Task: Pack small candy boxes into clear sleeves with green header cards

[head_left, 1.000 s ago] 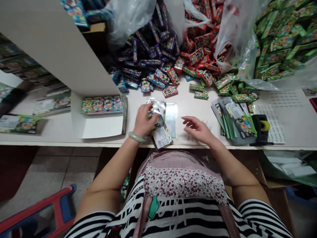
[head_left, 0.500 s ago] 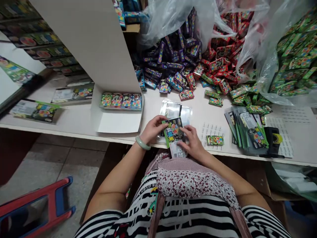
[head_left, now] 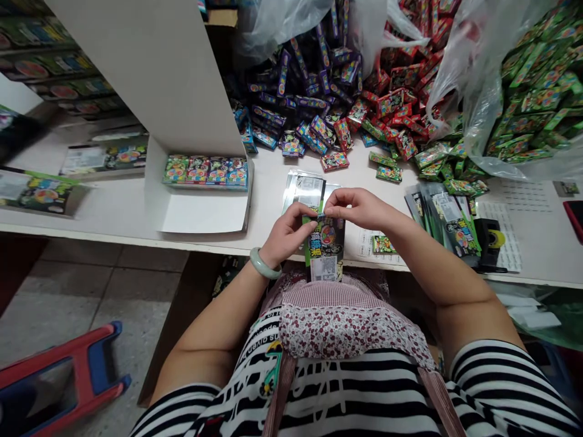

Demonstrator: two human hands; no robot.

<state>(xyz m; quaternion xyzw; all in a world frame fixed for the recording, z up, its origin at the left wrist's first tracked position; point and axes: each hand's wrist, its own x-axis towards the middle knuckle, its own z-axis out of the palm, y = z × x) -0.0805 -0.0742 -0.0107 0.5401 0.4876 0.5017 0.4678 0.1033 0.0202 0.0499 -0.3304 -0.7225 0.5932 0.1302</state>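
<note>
I hold a printed black-and-green foil pouch (head_left: 326,249) upright over the table's front edge. My left hand (head_left: 289,233), with a pale green bangle on its wrist, grips the pouch's left side and top. My right hand (head_left: 357,206) pinches the top edge of the same pouch with closed fingers. Behind the pouch lies a small stack of silver pouches (head_left: 304,189) on the white table (head_left: 118,209). One small green box (head_left: 383,244) lies on a sticker sheet just right of my hands.
An open white carton (head_left: 200,209) holds a row of small boxes at the left. Heaps of purple boxes (head_left: 300,85), red boxes (head_left: 401,79) and green boxes (head_left: 532,91) fill the back. A pouch stack (head_left: 449,221) and a tape dispenser (head_left: 490,243) stand right. A red-blue stool (head_left: 59,376) sits on the floor.
My left hand lifted a pouch off the silver stack and brought it to the table edge. My right hand came over and moved up to pinch its top. A green box appeared beside them.
</note>
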